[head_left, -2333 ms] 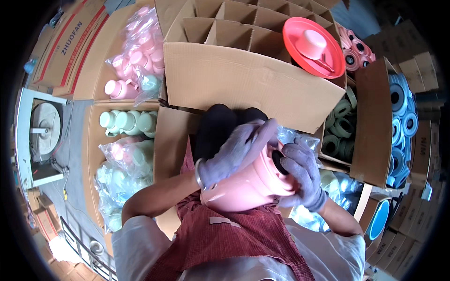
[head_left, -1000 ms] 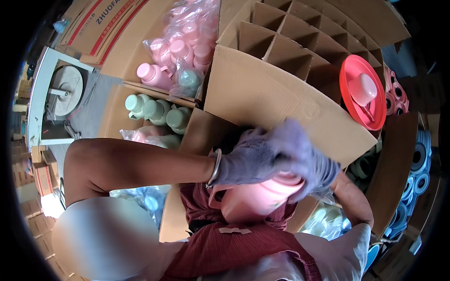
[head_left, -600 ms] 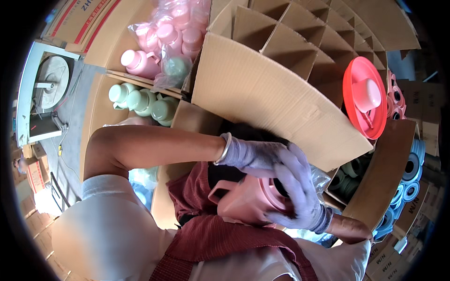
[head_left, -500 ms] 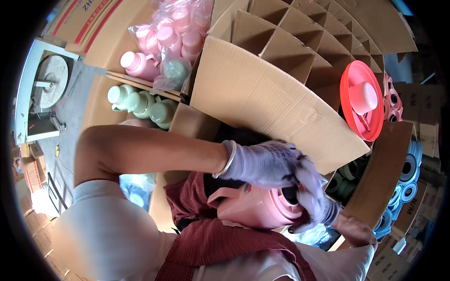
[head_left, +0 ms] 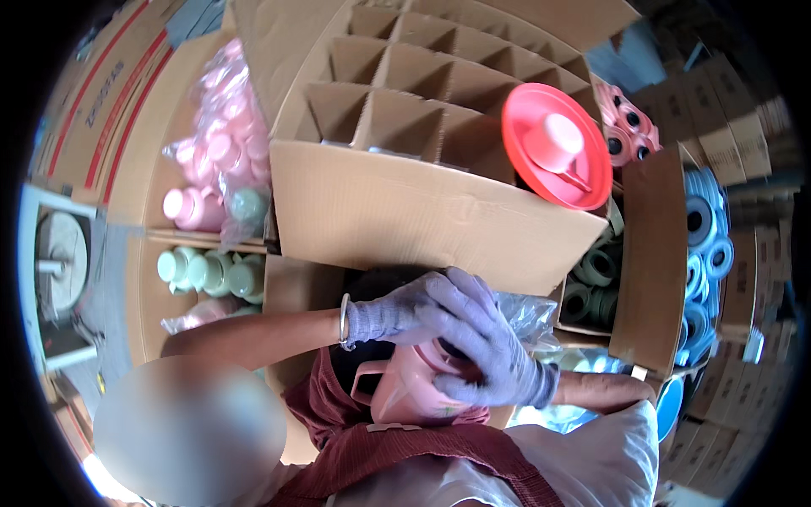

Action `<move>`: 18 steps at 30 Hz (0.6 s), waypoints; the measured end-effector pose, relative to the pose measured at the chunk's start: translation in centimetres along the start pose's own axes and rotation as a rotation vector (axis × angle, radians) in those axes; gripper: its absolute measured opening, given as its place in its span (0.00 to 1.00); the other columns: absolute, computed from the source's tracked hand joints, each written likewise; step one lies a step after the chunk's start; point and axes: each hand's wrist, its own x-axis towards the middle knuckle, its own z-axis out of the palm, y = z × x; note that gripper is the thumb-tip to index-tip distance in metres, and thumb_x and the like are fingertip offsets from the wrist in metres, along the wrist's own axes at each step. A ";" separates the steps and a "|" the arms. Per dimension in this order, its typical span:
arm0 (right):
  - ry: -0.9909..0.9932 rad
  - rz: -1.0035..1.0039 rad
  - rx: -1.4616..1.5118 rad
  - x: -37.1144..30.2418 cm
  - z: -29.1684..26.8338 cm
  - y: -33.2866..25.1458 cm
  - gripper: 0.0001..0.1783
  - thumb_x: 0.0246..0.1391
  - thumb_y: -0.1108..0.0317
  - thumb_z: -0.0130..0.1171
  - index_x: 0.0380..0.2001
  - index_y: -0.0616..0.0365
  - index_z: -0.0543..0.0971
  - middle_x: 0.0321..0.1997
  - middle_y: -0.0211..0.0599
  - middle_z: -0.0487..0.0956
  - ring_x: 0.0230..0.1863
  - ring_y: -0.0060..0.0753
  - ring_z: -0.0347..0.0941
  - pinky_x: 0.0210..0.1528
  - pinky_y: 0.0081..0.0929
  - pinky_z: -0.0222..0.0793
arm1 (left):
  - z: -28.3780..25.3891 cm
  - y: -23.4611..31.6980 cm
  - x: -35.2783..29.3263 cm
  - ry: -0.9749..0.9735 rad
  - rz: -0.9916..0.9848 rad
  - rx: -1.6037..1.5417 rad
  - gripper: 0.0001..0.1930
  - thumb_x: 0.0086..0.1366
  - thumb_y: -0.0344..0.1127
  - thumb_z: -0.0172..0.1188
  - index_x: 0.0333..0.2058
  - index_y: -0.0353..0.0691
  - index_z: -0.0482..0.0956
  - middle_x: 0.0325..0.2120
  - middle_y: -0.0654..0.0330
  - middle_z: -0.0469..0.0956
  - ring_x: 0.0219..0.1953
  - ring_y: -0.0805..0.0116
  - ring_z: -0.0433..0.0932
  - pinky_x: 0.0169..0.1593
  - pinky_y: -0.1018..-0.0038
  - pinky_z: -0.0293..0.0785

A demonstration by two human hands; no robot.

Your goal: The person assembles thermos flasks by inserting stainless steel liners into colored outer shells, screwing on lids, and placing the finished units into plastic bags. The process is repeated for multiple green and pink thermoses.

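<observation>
A pink jug with a side handle lies tilted against the dark red apron over my lap. Its dark mouth shows partly between my gloved hands. My left hand, in a grey-lilac glove with a bangle at the wrist, is closed on the jug's upper side near the mouth; its fingertips are hidden behind the other hand. My right hand, gloved the same way, wraps round the mouth end, thumb below and fingers above.
Ahead stands a carton with cardboard dividers. On its right corner rests a red dish holding a pink cup. Pink and pale green jugs fill boxes at left. Dark green parts and blue ring-shaped parts lie at right.
The view has swung, so the carton and dish sit further left. My hands stay at the jug's mouth; the right hand's fingers now reach up over it, covering the left fingertips.
</observation>
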 end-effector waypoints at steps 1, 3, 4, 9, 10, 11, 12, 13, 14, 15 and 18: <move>0.034 -0.045 0.053 -0.9 0.2 0.8 0.45 0.43 0.48 0.67 0.62 0.62 0.68 0.68 0.58 0.61 0.68 0.67 0.55 0.66 0.64 0.48 | -0.2 1.0 0.2 -0.096 -0.158 0.184 0.07 0.64 0.30 0.55 0.39 0.42 0.80 0.40 0.56 0.77 0.46 0.59 0.77 0.52 0.66 0.73; 0.025 -0.191 0.109 -3.0 -0.4 1.6 0.45 0.42 0.47 0.68 0.62 0.57 0.70 0.69 0.54 0.61 0.68 0.65 0.55 0.67 0.66 0.45 | -0.1 4.6 1.7 0.001 -0.192 0.089 0.09 0.61 0.31 0.56 0.40 0.39 0.79 0.38 0.54 0.78 0.47 0.57 0.77 0.52 0.66 0.74; -0.028 -0.284 0.127 -3.7 -1.1 2.2 0.46 0.41 0.45 0.69 0.62 0.56 0.70 0.69 0.53 0.61 0.69 0.64 0.55 0.67 0.67 0.44 | -0.2 6.9 2.7 -0.020 -0.449 -0.021 0.10 0.60 0.31 0.56 0.40 0.38 0.79 0.39 0.52 0.78 0.48 0.56 0.77 0.52 0.65 0.74; -0.179 -0.618 -0.034 -3.4 -3.1 4.0 0.48 0.41 0.34 0.68 0.62 0.49 0.70 0.70 0.51 0.61 0.70 0.71 0.52 0.66 0.75 0.42 | 2.1 11.9 2.5 -0.041 -0.348 0.560 0.17 0.61 0.30 0.56 0.49 0.42 0.79 0.45 0.52 0.78 0.49 0.55 0.77 0.55 0.62 0.72; -0.166 -0.542 0.067 -2.5 -2.3 3.7 0.48 0.43 0.36 0.67 0.63 0.52 0.69 0.71 0.53 0.59 0.71 0.72 0.51 0.67 0.74 0.42 | 2.1 11.1 1.9 0.021 -0.161 0.516 0.14 0.62 0.30 0.54 0.48 0.42 0.78 0.47 0.54 0.77 0.51 0.58 0.76 0.57 0.64 0.71; -0.149 -0.463 0.167 -2.1 -1.1 3.1 0.48 0.46 0.39 0.67 0.64 0.55 0.67 0.72 0.55 0.57 0.71 0.73 0.49 0.67 0.73 0.42 | 1.9 9.7 1.0 0.080 0.026 0.465 0.12 0.64 0.29 0.53 0.46 0.42 0.77 0.48 0.56 0.76 0.52 0.61 0.75 0.58 0.65 0.71; -0.121 -0.392 0.269 -2.2 0.0 3.0 0.48 0.48 0.41 0.66 0.65 0.57 0.66 0.73 0.57 0.55 0.71 0.74 0.48 0.68 0.72 0.42 | 2.3 7.7 -0.7 0.053 -0.145 0.365 0.13 0.65 0.30 0.53 0.48 0.42 0.76 0.50 0.56 0.75 0.54 0.62 0.74 0.58 0.65 0.70; -0.050 -0.393 0.250 -2.8 1.1 3.0 0.48 0.51 0.46 0.62 0.70 0.59 0.59 0.75 0.58 0.49 0.72 0.70 0.48 0.69 0.64 0.44 | 3.0 5.1 -3.2 0.029 -0.308 0.271 0.14 0.66 0.30 0.53 0.51 0.41 0.74 0.52 0.55 0.73 0.56 0.62 0.72 0.59 0.66 0.70; -0.019 -0.338 0.210 -3.1 1.3 2.8 0.47 0.51 0.48 0.62 0.70 0.58 0.59 0.74 0.58 0.50 0.72 0.69 0.48 0.69 0.61 0.46 | 3.6 3.1 -5.4 0.012 -0.478 0.177 0.15 0.68 0.30 0.53 0.53 0.41 0.72 0.54 0.54 0.72 0.58 0.62 0.71 0.60 0.66 0.70; 0.011 -0.274 0.190 -3.2 1.8 2.5 0.47 0.50 0.49 0.63 0.69 0.58 0.59 0.74 0.57 0.51 0.72 0.68 0.49 0.69 0.59 0.49 | 3.6 2.3 -6.8 -0.005 -0.666 0.071 0.17 0.69 0.31 0.53 0.55 0.41 0.71 0.56 0.53 0.70 0.60 0.63 0.69 0.60 0.67 0.69; -0.037 -0.063 0.110 -3.0 0.1 0.2 0.48 0.49 0.51 0.66 0.69 0.60 0.60 0.74 0.57 0.52 0.74 0.62 0.49 0.72 0.56 0.43 | 0.9 6.0 -0.6 -0.243 -0.242 0.636 0.12 0.68 0.34 0.54 0.49 0.43 0.76 0.46 0.54 0.78 0.49 0.60 0.77 0.52 0.69 0.74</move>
